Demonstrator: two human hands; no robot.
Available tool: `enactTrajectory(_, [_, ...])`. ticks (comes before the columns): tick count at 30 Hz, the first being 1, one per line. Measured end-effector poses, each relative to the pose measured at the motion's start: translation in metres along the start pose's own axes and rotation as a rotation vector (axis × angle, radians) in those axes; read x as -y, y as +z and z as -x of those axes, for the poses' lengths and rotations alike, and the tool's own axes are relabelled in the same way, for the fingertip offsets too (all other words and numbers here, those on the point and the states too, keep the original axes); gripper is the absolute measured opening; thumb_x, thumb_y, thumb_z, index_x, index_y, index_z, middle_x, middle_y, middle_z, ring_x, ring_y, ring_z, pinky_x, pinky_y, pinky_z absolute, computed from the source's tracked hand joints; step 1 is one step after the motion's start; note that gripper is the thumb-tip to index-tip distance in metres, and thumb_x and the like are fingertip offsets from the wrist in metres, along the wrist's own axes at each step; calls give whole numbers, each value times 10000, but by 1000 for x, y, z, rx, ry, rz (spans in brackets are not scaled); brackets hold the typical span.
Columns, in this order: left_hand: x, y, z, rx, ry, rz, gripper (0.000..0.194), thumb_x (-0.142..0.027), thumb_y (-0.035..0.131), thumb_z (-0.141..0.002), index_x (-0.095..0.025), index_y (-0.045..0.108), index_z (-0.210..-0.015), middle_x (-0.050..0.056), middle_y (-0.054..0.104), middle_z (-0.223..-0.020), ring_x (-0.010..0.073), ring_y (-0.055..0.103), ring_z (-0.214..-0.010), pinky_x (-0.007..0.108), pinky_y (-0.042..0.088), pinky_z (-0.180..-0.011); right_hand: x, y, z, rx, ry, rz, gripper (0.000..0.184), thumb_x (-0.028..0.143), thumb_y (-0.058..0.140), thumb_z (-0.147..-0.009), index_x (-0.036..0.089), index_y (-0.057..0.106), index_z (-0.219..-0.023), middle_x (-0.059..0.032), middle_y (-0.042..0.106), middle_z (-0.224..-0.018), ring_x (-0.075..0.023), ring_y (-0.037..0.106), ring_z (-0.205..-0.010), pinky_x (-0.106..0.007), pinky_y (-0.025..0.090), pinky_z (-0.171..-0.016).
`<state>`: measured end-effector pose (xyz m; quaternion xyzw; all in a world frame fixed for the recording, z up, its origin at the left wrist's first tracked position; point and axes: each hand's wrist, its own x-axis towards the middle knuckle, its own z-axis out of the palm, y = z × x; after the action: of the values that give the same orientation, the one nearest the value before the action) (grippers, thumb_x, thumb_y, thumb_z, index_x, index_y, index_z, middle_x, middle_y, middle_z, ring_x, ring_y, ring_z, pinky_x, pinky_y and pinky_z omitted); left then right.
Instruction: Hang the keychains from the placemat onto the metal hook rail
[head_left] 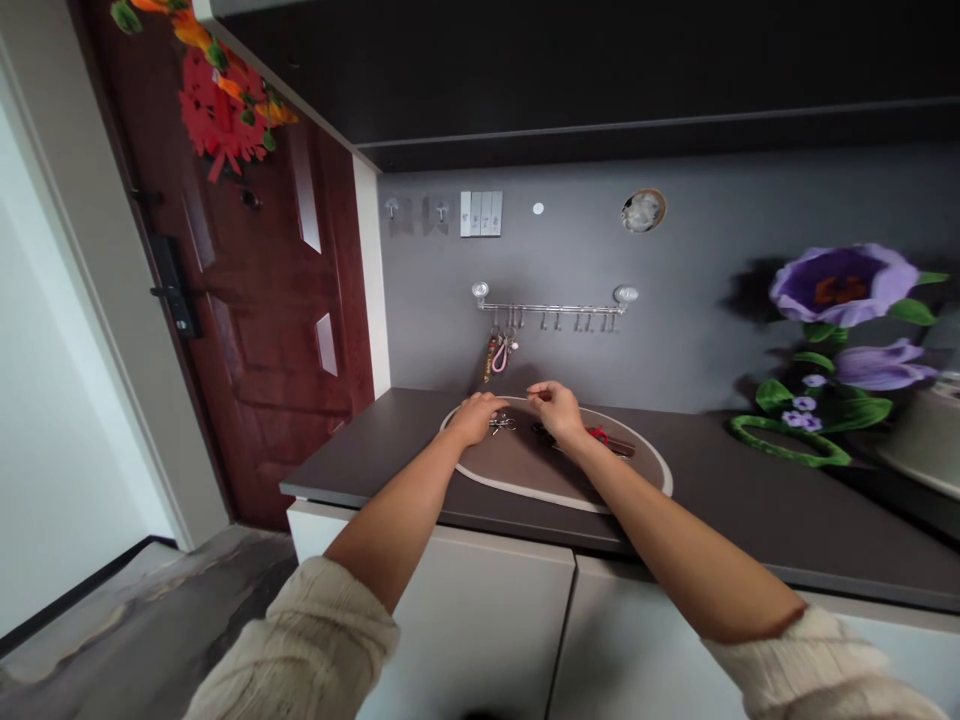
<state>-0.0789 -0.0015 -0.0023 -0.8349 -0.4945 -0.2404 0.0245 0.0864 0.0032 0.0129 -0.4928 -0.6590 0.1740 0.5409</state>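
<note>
My left hand (pixel 474 418) lies low over the back left of an oval brown mat (pixel 525 470) with a pale rim, its fingers stretched out. Beside its fingertips is a small bunch of metal keys (pixel 504 425). Above the middle of the mat my right hand (pixel 556 408) is raised a little, fingertips pinched together; what they hold, if anything, is too small to make out. Partly behind the right wrist lie dark items with a red piece (pixel 598 434) and a brown strip (pixel 621 446).
A hook rail (pixel 555 308) on the wall carries keys with a pink strap (pixel 501 356). Purple fabric flowers (pixel 844 285) stand on the right of the counter (pixel 705 490). A dark cabinet (pixel 600 80) overhangs the counter. The red-brown door (pixel 277 300) is at left.
</note>
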Motion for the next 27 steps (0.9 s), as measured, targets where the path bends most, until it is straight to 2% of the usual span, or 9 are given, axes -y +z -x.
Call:
enactTrajectory(11, [2,0,-4,-32,-7,-69,211,-169,456,-781,-202,618,-912,55,591,-947,157,513,-928,254,376,-826,0,5,10,129,-105,324,170,98,489,-695,153,584,-825,-51,637,-803,-122,577,-733,-235,417,-712])
enactTrajectory(20, [5,0,-4,-87,-107,-39,213,-202,440,-789,-200,631,-884,63,643,-888,171,562,-832,257,395,-735,-6,6,13,157,-118,423,154,105,495,-701,161,590,-809,-58,645,-795,-133,580,-724,-233,415,-689])
enactTrajectory(27, [7,-1,-5,-166,-84,-46,224,-197,419,-793,-205,630,-870,66,642,-901,178,561,-842,262,394,-730,-7,6,14,164,-135,420,140,111,501,-703,169,592,-792,-46,646,-774,-125,580,-707,-221,413,-675])
